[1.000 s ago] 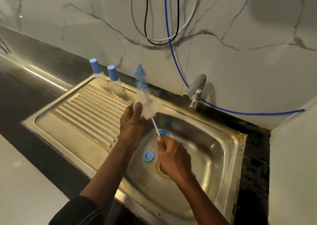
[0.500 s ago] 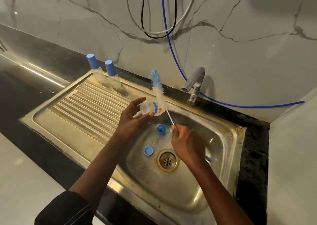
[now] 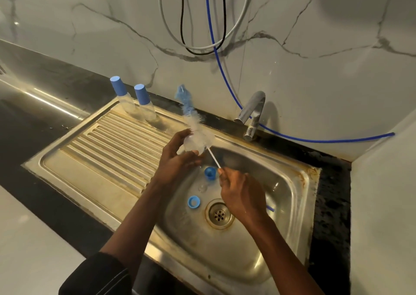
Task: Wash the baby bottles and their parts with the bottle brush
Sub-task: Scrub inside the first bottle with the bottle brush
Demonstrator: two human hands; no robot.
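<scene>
My left hand [image 3: 177, 157] holds a small clear baby bottle [image 3: 191, 145] over the sink basin's left edge. The bottle brush [image 3: 191, 119], white bristles with a blue tip, lies against the bottle and points up toward the wall. My right hand [image 3: 240, 193] pinches the brush's thin white handle. In the basin [image 3: 281, 204] lie a blue cap [image 3: 210, 173], a blue ring [image 3: 193, 202] and a clear teat [image 3: 202, 187]. Two capped bottles [image 3: 132, 103] stand at the back of the drainboard.
The steel drainboard [image 3: 101, 150] stretches left of the basin. A chrome tap [image 3: 252, 114] stands behind the basin, with a blue hose [image 3: 315, 140] running along the wall. The drain [image 3: 219, 214] sits mid-basin. Cables hang on the marble wall above.
The brush has swung from side to side against the bottle and now leans left again. My right hand has shifted a little right and away from the bottle.
</scene>
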